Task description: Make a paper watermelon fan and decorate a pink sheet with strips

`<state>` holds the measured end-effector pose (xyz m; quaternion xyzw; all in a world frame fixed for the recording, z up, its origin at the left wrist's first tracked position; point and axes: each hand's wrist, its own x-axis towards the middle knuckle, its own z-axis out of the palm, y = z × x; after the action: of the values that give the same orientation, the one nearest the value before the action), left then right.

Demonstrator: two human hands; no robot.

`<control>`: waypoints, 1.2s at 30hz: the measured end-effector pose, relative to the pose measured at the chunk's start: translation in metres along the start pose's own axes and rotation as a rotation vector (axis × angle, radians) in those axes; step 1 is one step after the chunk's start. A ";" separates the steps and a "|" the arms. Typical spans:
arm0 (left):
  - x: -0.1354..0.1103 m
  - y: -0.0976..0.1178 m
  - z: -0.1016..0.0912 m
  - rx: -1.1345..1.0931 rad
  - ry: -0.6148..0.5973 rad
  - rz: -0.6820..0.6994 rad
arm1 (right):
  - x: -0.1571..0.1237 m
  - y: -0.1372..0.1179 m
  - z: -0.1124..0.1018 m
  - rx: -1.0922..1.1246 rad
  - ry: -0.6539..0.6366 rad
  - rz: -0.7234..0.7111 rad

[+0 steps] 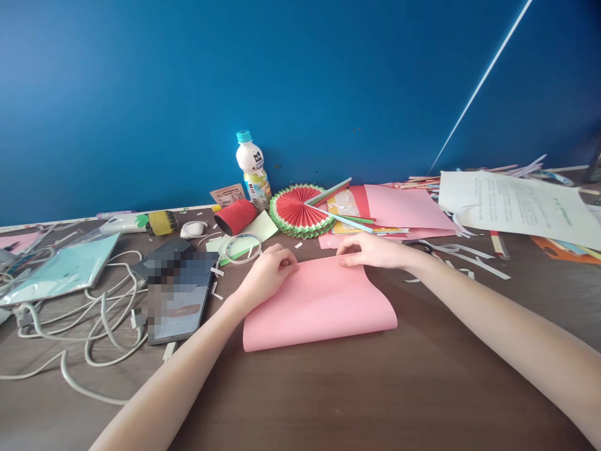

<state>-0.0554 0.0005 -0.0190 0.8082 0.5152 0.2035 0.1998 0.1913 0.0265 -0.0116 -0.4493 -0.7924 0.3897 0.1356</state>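
A sheet of pink paper point(319, 307) lies on the dark wooden table, bent over on itself with a rounded, uncreased bend on the near side. My left hand point(267, 277) is closed at its far left corner, fingers curled onto the edge. At the far right part of that edge, my right hand point(369, 250) pinches the paper between thumb and fingers. Just beyond the hands stands a red and green pleated paper fan point(300, 210) shaped like a watermelon. A roll of clear tape point(243, 248) lies beside my left hand.
On the left are a phone point(183, 300), tangled white cables point(106, 313) and a teal packet point(66, 266). A drink bottle point(252, 169) and a red paper cup point(235, 216) are near the blue wall. More pink paper point(408, 208), paper strips point(474, 255) and a printed sheet point(521, 207) lie right.
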 end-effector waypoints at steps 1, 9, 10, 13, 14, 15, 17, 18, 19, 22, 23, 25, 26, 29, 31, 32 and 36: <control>0.000 0.000 -0.001 -0.014 0.016 -0.002 | 0.000 0.000 -0.002 0.050 0.014 -0.004; 0.003 -0.003 -0.009 -0.111 0.093 -0.083 | 0.000 -0.001 0.000 0.389 0.244 0.029; 0.003 -0.003 -0.009 -0.126 0.098 -0.090 | 0.000 -0.002 0.001 0.423 0.258 0.024; 0.003 -0.003 -0.009 -0.158 0.111 -0.104 | -0.002 -0.007 0.001 0.492 0.283 0.033; 0.003 -0.003 -0.009 -0.166 0.112 -0.106 | -0.003 -0.009 0.001 0.508 0.283 0.038; 0.003 -0.003 -0.009 -0.173 0.111 -0.107 | -0.004 -0.011 0.000 0.523 0.277 0.041; 0.004 -0.004 -0.009 -0.184 0.106 -0.112 | -0.005 -0.012 0.000 0.532 0.273 0.033; 0.004 -0.004 -0.009 -0.188 0.103 -0.115 | -0.005 -0.012 0.000 0.528 0.275 0.028; 0.004 -0.005 -0.009 -0.190 0.102 -0.118 | -0.005 -0.012 0.000 0.523 0.279 0.025; 0.004 -0.007 -0.008 -0.184 0.102 -0.116 | -0.004 -0.011 0.000 0.510 0.285 0.026; 0.004 -0.007 -0.008 -0.181 0.104 -0.115 | -0.004 -0.011 0.001 0.506 0.283 0.032; 0.004 -0.007 -0.008 -0.180 0.106 -0.114 | -0.004 -0.010 0.001 0.494 0.290 0.046; 0.004 -0.007 -0.008 -0.181 0.106 -0.113 | -0.004 -0.010 0.001 0.489 0.296 0.054; 0.005 -0.007 -0.009 -0.186 0.100 -0.117 | -0.004 -0.010 0.001 0.493 0.302 0.064; 0.005 -0.007 -0.009 -0.185 0.099 -0.121 | -0.004 -0.009 0.001 0.495 0.297 0.060; 0.005 -0.007 -0.009 -0.185 0.099 -0.121 | -0.003 -0.009 0.001 0.494 0.295 0.059; 0.005 -0.007 -0.008 -0.183 0.103 -0.116 | -0.004 -0.010 0.000 0.485 0.291 0.058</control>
<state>-0.0632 0.0091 -0.0154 0.7439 0.5499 0.2792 0.2574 0.1871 0.0205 -0.0042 -0.4775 -0.6350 0.5029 0.3403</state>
